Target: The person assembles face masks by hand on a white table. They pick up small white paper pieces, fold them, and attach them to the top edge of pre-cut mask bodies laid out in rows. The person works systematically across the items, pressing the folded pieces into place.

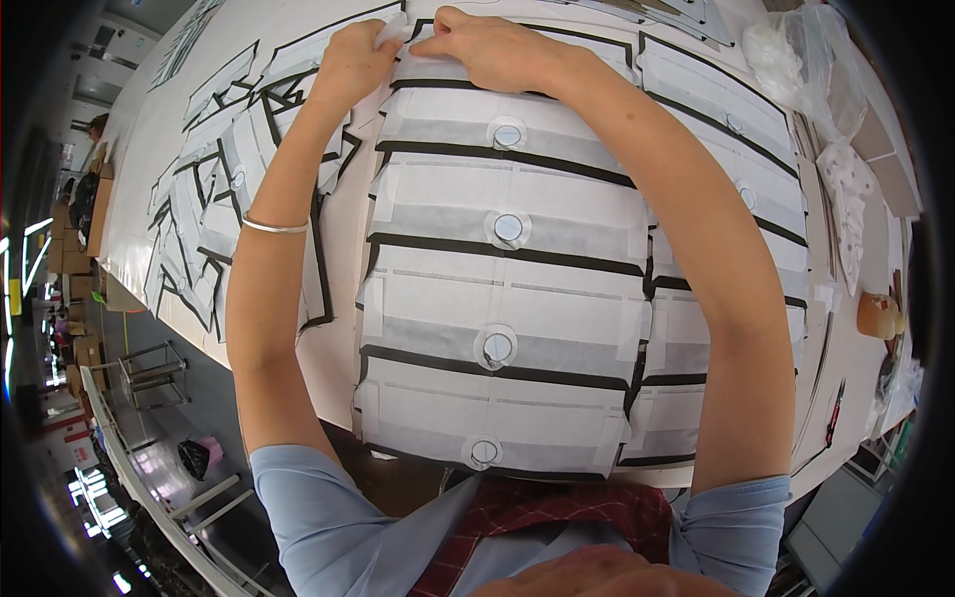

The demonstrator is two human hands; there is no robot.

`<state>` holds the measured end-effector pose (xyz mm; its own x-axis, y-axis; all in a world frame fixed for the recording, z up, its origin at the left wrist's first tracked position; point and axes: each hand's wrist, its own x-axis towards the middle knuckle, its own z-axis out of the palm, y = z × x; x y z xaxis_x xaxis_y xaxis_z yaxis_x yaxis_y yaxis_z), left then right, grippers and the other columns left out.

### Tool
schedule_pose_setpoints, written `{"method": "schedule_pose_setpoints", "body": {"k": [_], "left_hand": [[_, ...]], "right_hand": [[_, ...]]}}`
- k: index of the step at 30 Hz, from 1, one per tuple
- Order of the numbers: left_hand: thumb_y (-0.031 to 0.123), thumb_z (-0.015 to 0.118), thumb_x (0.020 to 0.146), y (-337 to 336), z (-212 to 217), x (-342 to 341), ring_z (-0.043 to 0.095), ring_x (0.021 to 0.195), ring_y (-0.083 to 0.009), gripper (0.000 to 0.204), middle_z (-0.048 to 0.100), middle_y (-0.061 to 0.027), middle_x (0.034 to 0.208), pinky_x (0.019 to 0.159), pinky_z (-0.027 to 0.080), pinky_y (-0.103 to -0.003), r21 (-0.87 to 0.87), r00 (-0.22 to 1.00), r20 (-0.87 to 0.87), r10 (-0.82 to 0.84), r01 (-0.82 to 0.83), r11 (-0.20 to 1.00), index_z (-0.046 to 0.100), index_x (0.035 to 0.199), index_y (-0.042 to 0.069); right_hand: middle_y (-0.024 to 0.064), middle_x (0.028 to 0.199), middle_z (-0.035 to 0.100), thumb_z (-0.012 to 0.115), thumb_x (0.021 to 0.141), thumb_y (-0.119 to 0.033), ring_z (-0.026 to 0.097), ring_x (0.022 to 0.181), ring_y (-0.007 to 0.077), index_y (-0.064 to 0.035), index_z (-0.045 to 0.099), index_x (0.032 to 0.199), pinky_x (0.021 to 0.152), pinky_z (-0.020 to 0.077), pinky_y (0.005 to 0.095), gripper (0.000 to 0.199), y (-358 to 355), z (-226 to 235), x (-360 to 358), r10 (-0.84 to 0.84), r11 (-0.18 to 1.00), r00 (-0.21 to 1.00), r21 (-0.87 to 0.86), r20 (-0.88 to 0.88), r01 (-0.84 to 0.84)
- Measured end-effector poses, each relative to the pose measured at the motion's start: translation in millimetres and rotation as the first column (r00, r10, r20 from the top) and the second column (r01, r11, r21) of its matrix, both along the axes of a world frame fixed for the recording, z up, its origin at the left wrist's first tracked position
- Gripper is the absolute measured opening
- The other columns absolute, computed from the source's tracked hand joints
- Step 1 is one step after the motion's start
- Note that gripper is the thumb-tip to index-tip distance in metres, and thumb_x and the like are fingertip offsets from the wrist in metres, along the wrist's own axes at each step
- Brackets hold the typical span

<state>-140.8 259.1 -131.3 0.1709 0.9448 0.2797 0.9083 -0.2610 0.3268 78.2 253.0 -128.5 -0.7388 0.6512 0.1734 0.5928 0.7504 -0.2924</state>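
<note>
White rectangular sheets with black edges lie overlapped in a column in front of me; a nearer sheet has a small round clear disc on it. At the far end, my left hand is closed, pinching a translucent whitish strip by the column's top left corner. Just right of it, my right hand rests over the farthest sheet, its fingers bent and close together at the sheet's left end. Whether anything sits between those fingers is hidden.
A loose pile of similar black-edged sheets spreads at the left. A second column lies to the right. Beyond it are clear plastic bags, an amber container and a red-and-black handled tool near the table's right side.
</note>
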Motion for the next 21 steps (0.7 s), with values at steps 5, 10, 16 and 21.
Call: {"method": "schedule_pose_setpoints", "body": {"k": [5,10,16,21], "left_hand": [[0.028,0.064,0.093,0,-2,-1,0.065,0.072,-0.0299,0.033,0.068,-0.0176,0.076,0.073,0.050,-0.039,0.073,0.999,-0.024,-0.024,0.026,0.997,0.069,0.104,-0.003],[0.027,0.064,0.093,-6,1,4,0.064,0.070,-0.0285,0.032,0.067,-0.0176,0.074,0.071,0.050,-0.039,0.021,1.000,0.026,0.010,-0.011,1.000,0.068,0.100,-0.004],[0.027,0.065,0.094,-9,2,0,0.062,0.069,-0.0185,0.033,0.068,-0.0112,0.075,0.069,0.049,-0.034,-0.081,0.989,0.143,0.040,-0.029,0.996,0.068,0.093,-0.005],[0.030,0.070,0.093,-23,6,-16,0.056,0.070,-0.0072,0.030,0.068,-0.0005,0.081,0.068,0.047,-0.023,-0.250,0.866,0.478,0.145,-0.025,0.968,0.070,0.090,0.000]], "right_hand": [[0.0137,0.132,0.051,0.048,0.086,0.011,0.062,0.111,0.0320,-0.0145,0.057,0.139,0.094,0.0531,0.0405,0.060,-1,1,-4,-0.022,0.999,0.999,0.027,0.023,0.021],[0.0141,0.131,0.052,0.048,0.089,0.007,0.063,0.110,0.0318,-0.0131,0.058,0.137,0.092,0.0539,0.0409,0.053,-2,-2,-9,-0.046,0.996,0.998,0.078,0.035,0.043],[0.0132,0.129,0.051,0.046,0.091,0.005,0.064,0.107,0.0322,-0.0185,0.056,0.141,0.090,0.0540,0.0413,0.056,-2,6,-10,-0.046,0.999,0.993,0.029,0.105,0.043],[0.0112,0.120,0.051,0.047,0.079,0.019,0.062,0.101,0.0264,-0.0303,0.053,0.145,0.084,0.0519,0.0402,0.083,-10,17,-1,0.019,1.000,0.990,-0.017,0.143,-0.017]]}}
